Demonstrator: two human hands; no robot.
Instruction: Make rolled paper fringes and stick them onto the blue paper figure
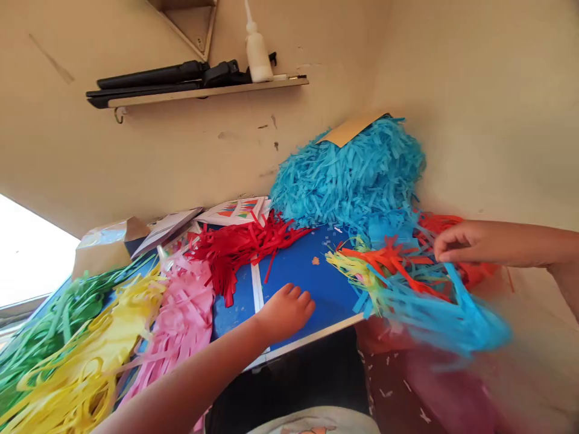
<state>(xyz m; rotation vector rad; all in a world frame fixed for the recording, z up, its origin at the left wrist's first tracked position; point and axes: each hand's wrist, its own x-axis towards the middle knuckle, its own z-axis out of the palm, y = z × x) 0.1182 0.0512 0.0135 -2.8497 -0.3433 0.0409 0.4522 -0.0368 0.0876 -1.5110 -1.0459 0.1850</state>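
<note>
Above the right end of the blue table, my right hand [456, 241] pinches light-blue tissue paper fringe [470, 319], which hangs and blurs with motion below the fingers. More fringe in orange [398, 262] and yellow [350, 263] lies close beneath it. Over the table's front part is my left hand [289, 308], knuckles up and fingers curled together, with nothing showing in it; its palm is hidden. Bare blue tabletop [294, 271] shows around that hand. Farther back, a bunch of red fringe [239, 247] lies on the table.
Against the wall rises a big light-blue fringe heap [353, 175] with a tan card [353, 129] on top. Pink [185, 301], yellow [90, 355] and green fringe [67, 313] drape at left. A wall shelf [208, 93] bears a white squeeze bottle [257, 54].
</note>
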